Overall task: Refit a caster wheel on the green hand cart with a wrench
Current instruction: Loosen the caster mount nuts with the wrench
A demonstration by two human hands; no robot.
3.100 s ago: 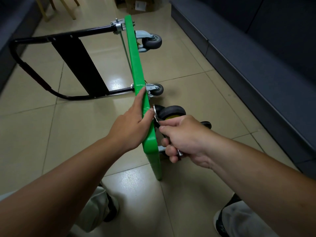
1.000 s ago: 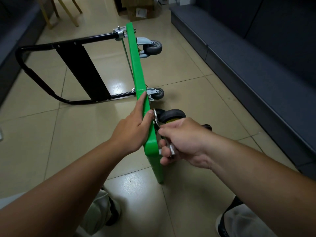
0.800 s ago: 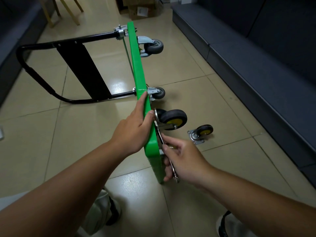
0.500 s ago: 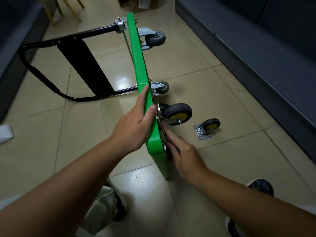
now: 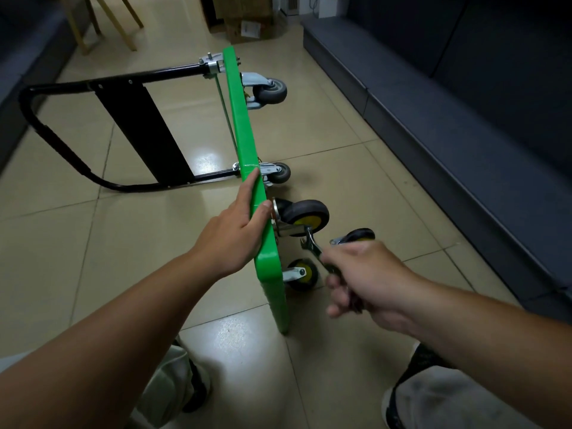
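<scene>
The green hand cart (image 5: 244, 144) stands on its long edge on the floor, its black handle (image 5: 93, 88) folded out to the left. My left hand (image 5: 235, 230) holds the deck's upper edge, thumb on the wheel side and fingers on the other. A caster with a yellow hub (image 5: 305, 215) sits against the underside beside my thumb, and another caster (image 5: 301, 274) is fixed lower down. My right hand (image 5: 365, 280) grips a wrench (image 5: 312, 246) whose open jaw points up at the yellow-hub caster, a little off its plate. A loose caster (image 5: 359, 235) lies on the floor, partly behind that hand.
Two grey casters (image 5: 270, 91) (image 5: 278, 173) are fitted at the cart's far end. A dark low bench (image 5: 448, 125) runs along the right. Wooden chair legs (image 5: 102, 23) and a cardboard box (image 5: 247, 23) stand at the back. My knees and shoes show at the bottom.
My right hand took a full grip on the wrench and drew it right, away from the deck's underside. My left hand stayed on the edge. The view tilted, showing the lower caster.
</scene>
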